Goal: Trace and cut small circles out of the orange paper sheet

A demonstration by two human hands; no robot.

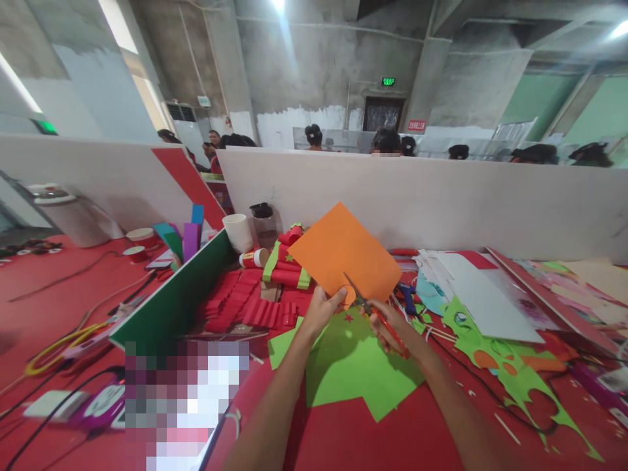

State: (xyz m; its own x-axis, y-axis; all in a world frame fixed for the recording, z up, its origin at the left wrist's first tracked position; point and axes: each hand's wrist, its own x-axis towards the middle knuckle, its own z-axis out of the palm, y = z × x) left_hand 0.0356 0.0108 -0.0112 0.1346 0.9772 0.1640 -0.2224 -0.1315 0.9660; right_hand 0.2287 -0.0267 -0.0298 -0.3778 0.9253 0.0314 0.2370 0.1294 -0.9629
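An orange sheet (346, 245) is held up near its lower corner by my left hand (324, 309), thumb on the front. My right hand (387, 322) grips red-handled scissors (400, 345), whose blades are apart across the sheet's lower part. A curved line shows in the orange material beside my left thumb. Beneath both hands lie green sheets (343, 373) on the red tabletop. A small red star (348, 318) shows just below the orange corner.
Red folded pieces (269, 313) lie left of the hands, beside a green divider (171, 294). A white cup (238, 232) stands behind. Green scraps (515, 373), cables and a blue glue gun (407, 297) are at right. People sit beyond the white partition (441, 203).
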